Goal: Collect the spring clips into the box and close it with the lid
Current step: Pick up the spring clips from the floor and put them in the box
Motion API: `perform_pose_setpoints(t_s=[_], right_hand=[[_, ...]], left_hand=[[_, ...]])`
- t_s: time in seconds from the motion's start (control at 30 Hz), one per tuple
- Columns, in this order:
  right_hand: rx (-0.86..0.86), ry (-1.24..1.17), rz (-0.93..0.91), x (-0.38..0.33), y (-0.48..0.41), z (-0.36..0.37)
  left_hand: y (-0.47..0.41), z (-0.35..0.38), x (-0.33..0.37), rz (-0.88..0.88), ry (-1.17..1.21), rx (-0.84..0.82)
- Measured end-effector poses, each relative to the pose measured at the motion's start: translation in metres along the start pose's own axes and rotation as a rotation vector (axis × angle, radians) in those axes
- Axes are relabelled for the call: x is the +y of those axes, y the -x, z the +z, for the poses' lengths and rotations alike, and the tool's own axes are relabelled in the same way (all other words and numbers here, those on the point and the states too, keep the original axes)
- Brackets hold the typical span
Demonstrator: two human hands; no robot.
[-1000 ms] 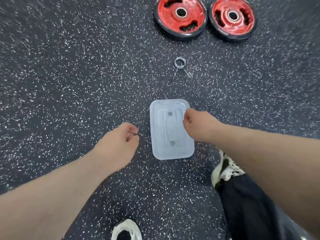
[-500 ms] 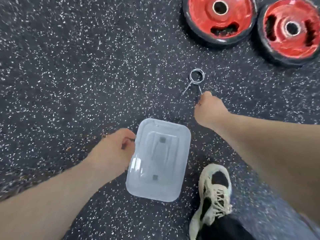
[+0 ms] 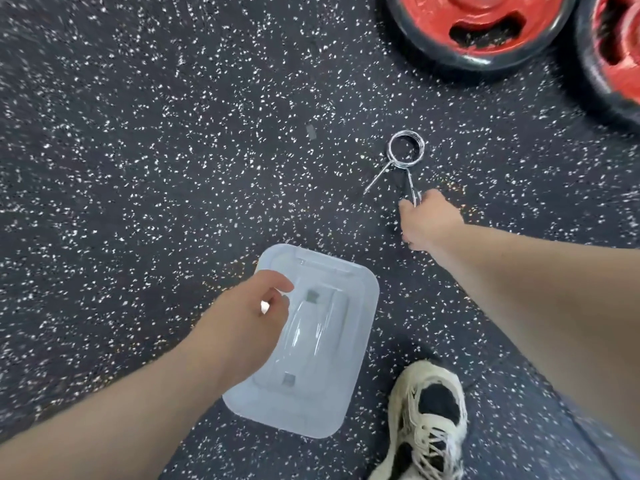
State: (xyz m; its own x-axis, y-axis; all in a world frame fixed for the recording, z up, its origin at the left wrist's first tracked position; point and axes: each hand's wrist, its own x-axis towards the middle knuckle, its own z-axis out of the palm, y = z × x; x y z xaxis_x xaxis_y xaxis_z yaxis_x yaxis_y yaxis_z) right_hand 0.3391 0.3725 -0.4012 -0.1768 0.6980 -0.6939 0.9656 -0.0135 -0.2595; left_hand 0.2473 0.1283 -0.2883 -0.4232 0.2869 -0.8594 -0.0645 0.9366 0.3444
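A metal spring clip [image 3: 404,165] lies on the speckled rubber floor, its coil toward the far side and its two handles pointing at me. My right hand [image 3: 427,220] pinches the end of the right handle. Nearer to me is the translucent plastic box, with its lid [image 3: 341,344] on top and sitting askew. My left hand [image 3: 242,327] rests over the lid's left side, its fingers curled on the lid near the moulded handle. The inside of the box is hidden.
Two red weight plates, one [image 3: 478,32] and the other [image 3: 620,60], lie at the far right. My shoe [image 3: 427,420] stands just right of the box. A small grey scrap [image 3: 311,131] sits on the floor left of the clip.
My right hand left the lid, reached forward and closed on the clip's handle. My left hand moved from beside the box onto the lid. The view shifted forward.
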Motion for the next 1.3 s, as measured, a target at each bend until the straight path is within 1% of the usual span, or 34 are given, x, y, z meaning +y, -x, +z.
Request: perform_pose_setpoints(t_s=[0.07,0.17,0.2,0.23,0.27,0.3,0.33,0.37,0.47,0.53,0.63,0.7,0.8,0.87,0.93,1.0,1.03,1.13,1.2,1.3], right_hand=[[-0.042,-0.052,-0.002,-0.004,0.001,0.002],[-0.095,0.013,0.016,-0.007,0.006,0.0],[-0.092,0.056,-0.001,-0.006,0.008,-0.001],[-0.115,0.048,-0.019,-0.005,0.01,-0.001],[-0.139,-0.062,-0.001,-0.001,0.01,0.001],[-0.133,-0.186,-0.024,0.002,0.009,0.001],[-0.128,-0.237,-0.057,0.005,0.01,0.001],[-0.162,-0.285,-0.055,0.004,0.015,0.001],[-0.479,-0.419,-0.062,0.002,0.042,0.001],[-0.602,-0.408,-0.075,-0.001,0.067,0.0],[-0.809,-0.374,-0.047,-0.001,0.098,0.0],[-0.928,-0.343,-0.019,-0.001,0.123,0.0],[-1.108,-0.26,0.058,-0.001,0.157,0.004],[-1.189,-0.179,0.107,-0.002,0.178,0.011],[-1.244,-0.12,0.128,-0.008,0.2,0.018],[-1.275,-0.084,0.135,-0.017,0.221,0.025],[-1.28,-0.078,0.133,-0.022,0.232,0.03],[-1.227,-0.16,0.137,-0.043,0.269,0.045],[-1.113,-0.199,0.076,-0.058,0.299,0.054],[-0.824,-0.094,-0.106,-0.081,0.343,0.075]], left_hand=[[0.0,-0.001,-0.003,-0.003,-0.001,-0.002],[0.001,-0.002,-0.009,-0.008,0.026,0.021],[0.001,-0.001,-0.01,-0.011,0.028,0.027],[0.002,0.0,-0.011,-0.011,0.027,0.031],[0.003,0.001,-0.012,-0.008,0.026,0.033],[0.004,0.003,-0.011,-0.004,0.034,0.032],[0.005,0.004,-0.01,0.0,0.049,0.032],[0.005,0.006,-0.009,0.008,0.063,0.027],[0.008,0.014,-0.006,0.043,0.117,0.029],[0.016,0.015,-0.007,0.076,0.16,0.052],[0.026,0.01,-0.013,0.117,0.179,0.195],[0.036,-0.001,-0.022,0.114,0.206,0.239],[0.048,-0.019,-0.041,0.121,0.238,0.194],[0.058,-0.031,-0.051,0.101,0.259,0.101],[0.067,-0.045,-0.064,0.069,0.216,0.015],[0.075,-0.061,-0.08,0.058,0.088,-0.042],[0.079,-0.071,-0.089,0.08,0.003,-0.07],[0.087,-0.108,-0.113,0.164,-0.154,-0.13],[0.096,-0.133,-0.123,0.193,-0.242,-0.093],[0.11,-0.165,-0.138,0.228,-0.329,-0.049]])
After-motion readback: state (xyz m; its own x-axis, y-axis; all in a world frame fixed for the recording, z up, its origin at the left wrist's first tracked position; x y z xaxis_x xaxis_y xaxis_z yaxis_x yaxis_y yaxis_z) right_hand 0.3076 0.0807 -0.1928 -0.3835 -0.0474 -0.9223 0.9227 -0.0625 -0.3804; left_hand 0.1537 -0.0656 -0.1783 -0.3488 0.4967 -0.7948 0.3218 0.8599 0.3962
